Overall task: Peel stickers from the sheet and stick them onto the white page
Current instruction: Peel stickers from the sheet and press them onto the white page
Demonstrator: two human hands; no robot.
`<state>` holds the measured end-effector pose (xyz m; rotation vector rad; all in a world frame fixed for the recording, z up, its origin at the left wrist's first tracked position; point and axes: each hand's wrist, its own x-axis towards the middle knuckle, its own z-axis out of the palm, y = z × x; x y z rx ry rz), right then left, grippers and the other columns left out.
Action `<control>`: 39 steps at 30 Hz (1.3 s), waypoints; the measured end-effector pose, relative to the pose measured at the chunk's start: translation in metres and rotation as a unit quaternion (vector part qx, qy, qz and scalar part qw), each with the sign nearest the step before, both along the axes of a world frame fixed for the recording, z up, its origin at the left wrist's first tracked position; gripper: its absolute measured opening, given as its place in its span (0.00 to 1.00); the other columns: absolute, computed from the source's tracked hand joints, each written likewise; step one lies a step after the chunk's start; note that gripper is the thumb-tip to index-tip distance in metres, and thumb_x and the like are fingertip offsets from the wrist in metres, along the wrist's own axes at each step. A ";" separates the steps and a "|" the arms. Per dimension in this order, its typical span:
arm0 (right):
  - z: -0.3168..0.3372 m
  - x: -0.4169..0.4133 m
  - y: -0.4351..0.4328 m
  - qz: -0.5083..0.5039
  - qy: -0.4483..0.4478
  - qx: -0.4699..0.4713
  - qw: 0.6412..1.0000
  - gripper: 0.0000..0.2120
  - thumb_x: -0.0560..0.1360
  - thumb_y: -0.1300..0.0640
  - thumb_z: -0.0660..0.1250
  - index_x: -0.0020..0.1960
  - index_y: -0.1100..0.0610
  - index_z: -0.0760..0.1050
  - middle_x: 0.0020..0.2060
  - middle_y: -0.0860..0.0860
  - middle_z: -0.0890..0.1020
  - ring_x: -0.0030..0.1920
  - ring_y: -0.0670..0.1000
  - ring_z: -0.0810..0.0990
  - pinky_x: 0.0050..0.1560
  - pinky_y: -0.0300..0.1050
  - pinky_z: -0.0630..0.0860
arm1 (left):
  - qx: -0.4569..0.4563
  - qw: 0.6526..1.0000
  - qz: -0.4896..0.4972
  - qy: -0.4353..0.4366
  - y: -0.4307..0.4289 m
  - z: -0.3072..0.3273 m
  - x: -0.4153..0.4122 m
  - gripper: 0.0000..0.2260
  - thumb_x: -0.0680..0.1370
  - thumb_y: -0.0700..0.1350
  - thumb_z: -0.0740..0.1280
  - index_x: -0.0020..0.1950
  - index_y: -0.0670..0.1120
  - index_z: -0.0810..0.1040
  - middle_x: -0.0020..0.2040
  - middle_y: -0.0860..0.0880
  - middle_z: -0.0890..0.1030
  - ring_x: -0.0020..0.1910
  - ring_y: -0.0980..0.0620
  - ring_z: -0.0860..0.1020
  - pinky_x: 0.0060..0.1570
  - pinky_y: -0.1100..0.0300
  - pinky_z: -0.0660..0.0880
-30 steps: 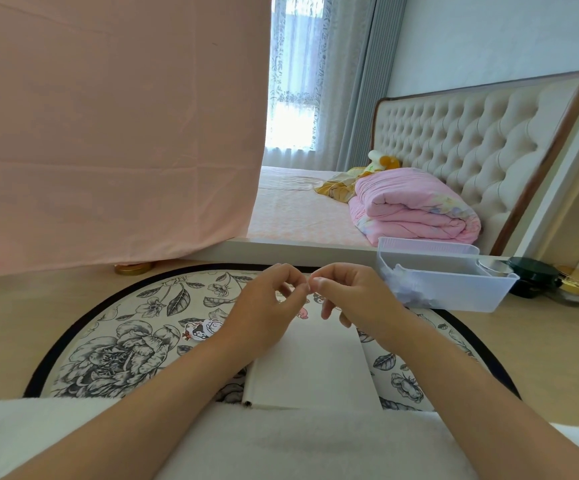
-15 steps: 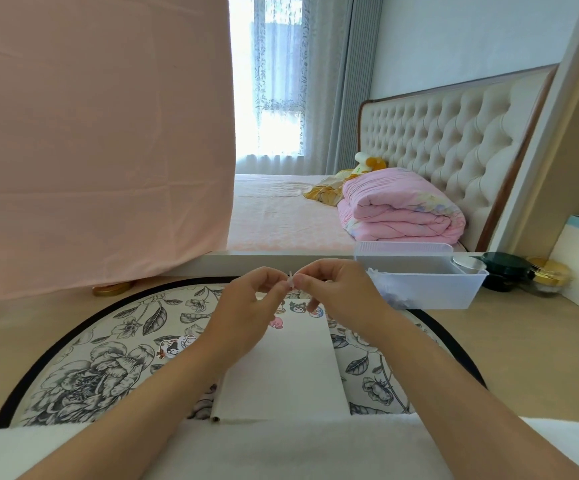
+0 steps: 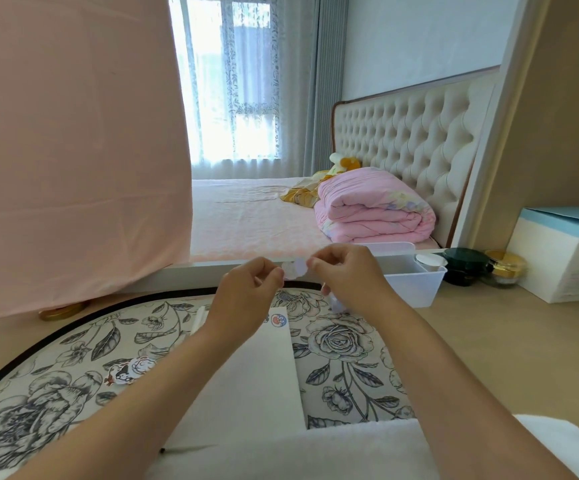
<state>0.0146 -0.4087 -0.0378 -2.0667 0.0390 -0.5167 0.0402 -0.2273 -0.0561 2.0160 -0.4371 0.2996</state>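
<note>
My left hand [image 3: 243, 292] and my right hand [image 3: 347, 275] are raised together above the white page [image 3: 253, 382], fingertips facing. Between them they pinch a small pale round sticker with its backing [image 3: 296, 267]. The white page lies on a round floral mat [image 3: 343, 348]; a round cartoon sticker [image 3: 278, 320] is stuck near its far edge. A few loose cartoon stickers [image 3: 128, 370] lie on the mat to the left. A small pale scrap [image 3: 336, 304] shows under my right hand.
A white plastic bin [image 3: 416, 282] stands behind my right hand on the wooden floor. Dark and gold jars [image 3: 468, 266] and a blue-topped box [image 3: 558, 254] sit at the right. A pink hanging cloth [image 3: 73, 150] fills the left; a bed lies behind.
The view has shifted, moving the scene leftward and down. Both hands stay together at the fingertips, and the pale round sticker piece now shows more plainly between them.
</note>
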 end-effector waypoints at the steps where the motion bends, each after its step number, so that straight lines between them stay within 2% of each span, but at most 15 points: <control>1: -0.002 0.002 -0.008 -0.027 -0.009 -0.004 1.000 0.05 0.77 0.51 0.71 0.43 0.51 0.82 0.37 0.47 0.84 0.34 0.49 0.82 0.42 0.45 0.81 | 0.001 1.000 0.001 0.001 -0.003 0.000 0.001 0.09 0.80 0.50 0.65 0.41 0.53 0.80 0.39 0.49 0.84 0.37 0.46 0.81 0.31 0.63 0.74; 3: -0.005 0.005 -0.021 -0.095 -0.029 -0.026 0.995 0.05 0.77 0.50 0.70 0.44 0.50 0.83 0.38 0.46 0.85 0.38 0.50 0.83 0.44 0.50 0.82 | 0.003 1.000 0.001 0.007 -0.006 0.000 0.004 0.10 0.81 0.49 0.64 0.41 0.52 0.79 0.39 0.52 0.84 0.38 0.44 0.81 0.32 0.59 0.75; 7: -0.009 0.000 -0.035 -0.199 -0.043 -0.115 0.972 0.05 0.76 0.50 0.71 0.48 0.50 0.85 0.41 0.45 0.86 0.44 0.49 0.82 0.40 0.42 0.73 | 0.016 1.000 -0.001 0.011 -0.003 -0.004 0.003 0.10 0.81 0.46 0.64 0.40 0.49 0.78 0.37 0.52 0.84 0.36 0.43 0.80 0.36 0.49 0.77; 8: -0.010 -0.001 -0.036 -0.207 -0.036 -0.130 0.969 0.05 0.76 0.51 0.71 0.48 0.50 0.85 0.42 0.45 0.86 0.44 0.49 0.82 0.39 0.41 0.72 | 0.017 1.000 -0.003 0.013 -0.001 -0.005 0.003 0.11 0.81 0.45 0.64 0.39 0.49 0.78 0.37 0.52 0.83 0.35 0.44 0.79 0.33 0.50 0.75; 10: -0.012 0.000 -0.036 -0.210 -0.014 -0.147 0.966 0.04 0.76 0.52 0.72 0.49 0.49 0.85 0.43 0.44 0.86 0.45 0.48 0.82 0.40 0.41 0.72 | 0.023 0.999 -0.007 0.029 0.004 -0.007 0.002 0.11 0.81 0.45 0.63 0.39 0.48 0.77 0.37 0.51 0.83 0.35 0.46 0.79 0.25 0.59 0.70; 13: -0.011 0.000 -0.030 -0.190 -0.008 -0.158 0.969 0.08 0.76 0.53 0.71 0.54 0.48 0.84 0.47 0.44 0.86 0.49 0.48 0.83 0.46 0.42 0.76 | 0.015 0.998 -0.016 0.051 0.016 -0.011 0.002 0.11 0.81 0.45 0.62 0.39 0.47 0.77 0.37 0.52 0.83 0.35 0.43 0.77 0.24 0.59 0.68; 17: 0.001 -0.005 0.000 -0.056 -0.033 -0.173 0.983 0.09 0.77 0.54 0.71 0.56 0.46 0.83 0.47 0.38 0.83 0.44 0.41 0.80 0.52 0.42 0.79 | -0.002 0.998 -0.027 0.065 0.034 -0.011 -0.005 0.11 0.81 0.42 0.63 0.40 0.44 0.78 0.35 0.49 0.82 0.32 0.51 0.76 0.25 0.65 0.71; 19: 0.004 -0.009 0.023 0.023 -0.027 -0.188 0.982 0.09 0.75 0.54 0.72 0.53 0.44 0.82 0.45 0.36 0.81 0.39 0.35 0.76 0.50 0.38 0.76 | -0.025 0.997 -0.020 0.071 0.044 -0.013 -0.006 0.11 0.81 0.42 0.63 0.40 0.43 0.78 0.35 0.49 0.82 0.30 0.53 0.76 0.27 0.65 0.71; 22: 0.001 -0.012 0.050 0.087 -0.035 -0.219 0.971 0.09 0.70 0.53 0.76 0.49 0.43 0.81 0.46 0.36 0.81 0.37 0.33 0.75 0.44 0.34 0.71 | -0.061 0.994 -0.018 0.087 0.056 -0.015 -0.007 0.12 0.81 0.42 0.64 0.39 0.43 0.78 0.33 0.50 0.83 0.29 0.54 0.77 0.32 0.62 0.71; 26: -0.010 -0.011 0.068 0.083 -0.079 -0.284 0.952 0.09 0.70 0.48 0.78 0.47 0.42 0.81 0.45 0.36 0.80 0.38 0.29 0.74 0.42 0.32 0.69 | -0.072 0.990 -0.039 0.118 0.064 -0.015 -0.009 0.10 0.81 0.42 0.64 0.41 0.44 0.80 0.35 0.50 0.84 0.30 0.55 0.78 0.36 0.59 0.72; 31: -0.018 -0.009 0.072 0.069 -0.121 -0.290 0.947 0.02 0.72 0.48 0.76 0.43 0.44 0.83 0.43 0.36 0.80 0.34 0.35 0.75 0.38 0.34 0.71 | -0.088 0.985 -0.064 0.131 0.065 -0.015 -0.009 0.12 0.81 0.41 0.63 0.39 0.43 0.80 0.34 0.49 0.83 0.29 0.53 0.78 0.34 0.64 0.71; 34: -0.018 -0.009 0.074 0.074 -0.119 -0.224 0.964 0.03 0.72 0.52 0.77 0.42 0.45 0.84 0.42 0.38 0.81 0.33 0.41 0.76 0.37 0.31 0.70 | -0.112 0.980 -0.085 0.142 0.065 -0.017 -0.007 0.14 0.82 0.46 0.61 0.42 0.42 0.79 0.36 0.47 0.83 0.30 0.52 0.78 0.35 0.61 0.71; 37: -0.012 -0.009 0.077 0.086 -0.049 -0.043 0.994 0.04 0.73 0.58 0.76 0.41 0.51 0.84 0.38 0.45 0.83 0.29 0.43 0.75 0.36 0.38 0.76 | -0.154 0.971 -0.098 0.153 0.067 -0.017 -0.006 0.18 0.78 0.57 0.58 0.46 0.45 0.80 0.37 0.49 0.83 0.33 0.51 0.78 0.38 0.56 0.72; 39: -0.008 -0.010 0.075 0.105 0.004 0.044 0.993 0.02 0.74 0.61 0.75 0.43 0.56 0.84 0.34 0.49 0.83 0.27 0.47 0.75 0.31 0.42 0.76 | -0.163 0.973 -0.092 0.132 0.069 -0.017 -0.006 0.16 0.76 0.58 0.59 0.47 0.48 0.80 0.39 0.51 0.83 0.35 0.53 0.78 0.39 0.55 0.72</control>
